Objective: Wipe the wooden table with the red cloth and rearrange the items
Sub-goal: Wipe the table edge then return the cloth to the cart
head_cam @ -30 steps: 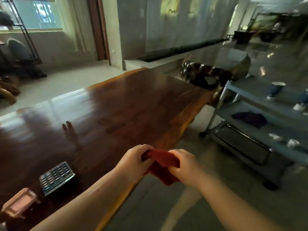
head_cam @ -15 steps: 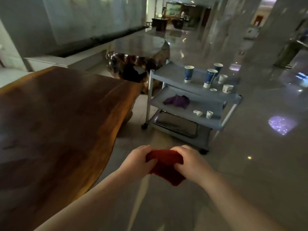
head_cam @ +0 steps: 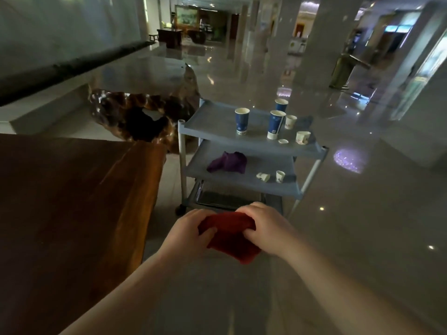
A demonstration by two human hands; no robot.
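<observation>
I see my left hand [head_cam: 191, 232] and right hand [head_cam: 262, 228] both clamped on the red cloth [head_cam: 229, 236] — held off the wooden table [head_cam: 72, 201], before the grey cart [head_cam: 242, 141].

table [head_cam: 72, 201] left | cart [head_cam: 244, 143] right of it | cups [head_cam: 242, 120] on top shelf

Red cloth [head_cam: 229, 238] bunched, gripped btwn both hands over floor, off the table; dark glossy wooden table [head_cam: 72, 201] at left.
</observation>
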